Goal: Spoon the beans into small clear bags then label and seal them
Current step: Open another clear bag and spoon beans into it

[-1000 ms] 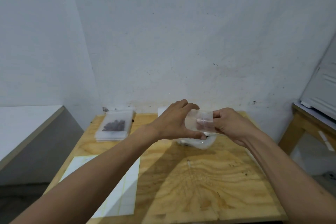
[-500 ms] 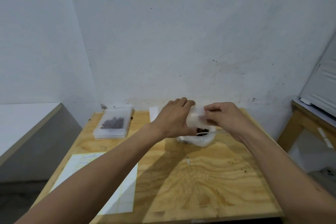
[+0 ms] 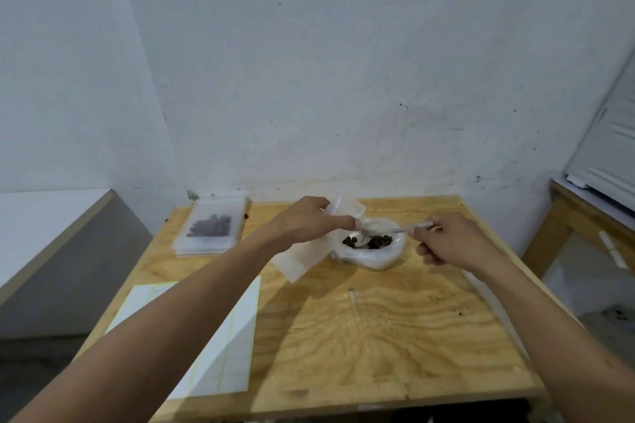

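Your left hand (image 3: 309, 221) is pinching a small clear bag (image 3: 311, 247) open. Your right hand (image 3: 446, 239) is gripping the spoon (image 3: 388, 232), dipping into the beans (image 3: 369, 242).

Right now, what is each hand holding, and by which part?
The left hand pinches the small clear plastic bag near its open top; the right hand grips the silver metal spoon by its handle end.

The counter (image 3: 395, 330) is bare plywood, matt, with bold wavy grain. The small bag (image 3: 302, 259) held in the left hand (image 3: 309, 223) is thin, cloudy clear plastic, as is the crumpled bean bag (image 3: 378, 256). The spoon (image 3: 395, 231) looks like shiny metal. The label sheet (image 3: 233, 336) is smooth white paper. The wall (image 3: 343, 79) is matt, speckled plaster.
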`<state>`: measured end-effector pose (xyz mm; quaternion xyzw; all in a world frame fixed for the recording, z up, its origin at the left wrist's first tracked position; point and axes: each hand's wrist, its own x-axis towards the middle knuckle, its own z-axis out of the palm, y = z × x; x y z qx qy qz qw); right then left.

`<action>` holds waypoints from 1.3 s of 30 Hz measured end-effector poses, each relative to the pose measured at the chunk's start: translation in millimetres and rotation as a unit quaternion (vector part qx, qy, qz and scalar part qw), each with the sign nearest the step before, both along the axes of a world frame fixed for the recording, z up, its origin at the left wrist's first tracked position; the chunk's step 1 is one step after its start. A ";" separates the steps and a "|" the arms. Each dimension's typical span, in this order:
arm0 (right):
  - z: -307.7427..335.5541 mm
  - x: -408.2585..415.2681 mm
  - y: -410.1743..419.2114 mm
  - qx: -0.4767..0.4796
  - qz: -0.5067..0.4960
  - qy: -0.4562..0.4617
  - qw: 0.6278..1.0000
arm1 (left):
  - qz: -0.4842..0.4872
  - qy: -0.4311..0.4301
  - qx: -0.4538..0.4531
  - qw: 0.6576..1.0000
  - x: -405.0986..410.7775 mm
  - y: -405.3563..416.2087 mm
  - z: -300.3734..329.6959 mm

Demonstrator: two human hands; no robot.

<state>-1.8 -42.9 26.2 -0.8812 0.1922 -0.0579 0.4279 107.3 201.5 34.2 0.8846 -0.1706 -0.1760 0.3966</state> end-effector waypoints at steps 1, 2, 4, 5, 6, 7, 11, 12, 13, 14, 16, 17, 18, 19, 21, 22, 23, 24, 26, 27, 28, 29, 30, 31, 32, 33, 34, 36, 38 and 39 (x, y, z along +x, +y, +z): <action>2.2 1.1 1.3 -0.005 -0.001 -0.020 1.000 | 0.000 0.013 0.002 1.000 0.5 -1.3 -1.5; 3.6 1.7 1.9 -0.015 -0.001 -0.039 0.999 | 0.000 0.019 0.005 1.000 1.1 -2.3 -2.9; 5.7 1.5 2.2 -0.035 -0.003 -0.076 0.997 | -0.001 0.030 0.003 1.000 0.9 -3.9 -3.4; 7.1 0.2 2.5 -0.050 -0.004 -0.093 0.994 | 0.001 0.034 0.006 0.999 -0.4 -4.4 -2.1; 8.7 -1.1 2.9 -0.073 -0.005 -0.112 0.991 | 0.002 0.041 0.013 0.999 -1.8 -5.1 -1.0; 10.7 -1.9 3.5 -0.112 -0.009 -0.131 0.985 | 0.001 0.048 0.022 0.999 -2.6 -5.4 -1.1; 16.0 -4.7 7.6 -0.364 -0.040 -0.152 0.918 | 0.000 0.062 0.028 0.998 -2.7 -7.3 -1.7; 14.9 -4.1 8.9 -0.390 -0.047 -0.148 0.908 | 0.007 0.062 0.024 0.998 -2.5 -8.3 -2.0; 13.6 -3.4 10.7 -0.399 -0.058 -0.136 0.905 | 0.015 0.058 0.016 0.998 -3.6 -9.6 -2.0; 11.3 -2.3 11.1 -0.393 -0.068 -0.123 0.909 | 0.024 0.051 0.007 0.998 -5.2 -11.4 -1.6; 7.9 -0.7 9.1 -0.338 -0.092 -0.099 0.931 | 0.027 0.022 -0.014 0.999 -6.1 -16.0 -1.9; 5.7 -0.2 7.1 -0.300 -0.106 -0.091 0.943 | 0.020 0.000 -0.022 1.000 -6.9 -18.5 -1.3; 2.7 0.3 4.8 -0.260 -0.118 -0.088 0.954 | 0.012 -0.024 -0.025 0.999 -8.8 -20.6 1.1; -1.5 0.7 2.9 -0.221 -0.124 -0.088 0.963 | 0.002 -0.049 -0.026 0.998 -10.0 -22.3 3.5; -10.6 0.1 2.0 -0.151 -0.128 -0.081 0.977 | -0.019 -0.088 -0.021 0.996 -12.9 -26.7 9.8; -14.7 -0.9 2.4 -0.119 -0.132 -0.072 0.981 | -0.027 -0.099 -0.017 0.995 -14.3 -29.0 13.0; -18.3 -1.8 3.0 -0.080 -0.137 -0.062 0.985 | -0.034 -0.106 -0.013 0.994 -14.8 -31.1 15.4; -21.3 -2.6 3.5 -0.029 -0.144 -0.055 0.988 | -0.038 -0.109 -0.009 0.993 -15.0 -32.5 17.2; -27.1 -3.5 4.4 0.087 -0.154 -0.053 0.983 | -0.035 -0.107 0.000 0.994 -12.8 -32.2 17.6; -28.9 -3.8 4.2 0.132 -0.157 -0.054 0.977 | -0.027 -0.103 0.002 0.994 -10.5 -30.9 16.3; -29.6 -4.0 4.1 0.160 -0.156 -0.054 0.973 | -0.021 -0.101 0.007 0.995 -9.3 -28.0 15.0; -29.5 -4.2 3.6 0.173 -0.155 -0.053 0.971 | -0.018 -0.103 0.013 0.994 -7.3 -24.7 13.5; -28.0 -4.2 3.0 0.174 -0.152 -0.054 0.971 | -0.018 -0.107 0.018 0.994 -5.7 -21.1 12.2; -25.1 -4.2 2.4 0.170 -0.149 -0.058 0.972 | -0.020 -0.113 0.020 0.993 -3.1 -17.2 10.0; -21.4 -3.5 1.4 0.165 -0.149 -0.064 0.973 | -0.022 -0.124 0.022 0.992 -1.3 -12.8 8.7; -17.3 -2.0 0.0 0.164 -0.149 -0.072 0.972 | -0.020 -0.138 0.023 0.990 0.2 -8.0 8.4; -12.8 -0.2 -1.5 0.166 -0.152 -0.081 0.971 | -0.015 -0.150 0.026 0.988 0.8 -3.3 9.1; -4.8 4.5 -4.3 0.170 -0.157 -0.098 0.968 | -0.010 -0.165 0.027 0.986 2.1 5.1 9.0; 3.9 8.3 -5.7 0.170 -0.157 -0.109 0.967 | -0.016 -0.180 0.022 0.983 2.0 12.4 8.1; 8.5 9.2 -6.4 0.170 -0.157 -0.115 0.966 | -0.022 -0.187 0.016 0.982 2.5 15.4 6.3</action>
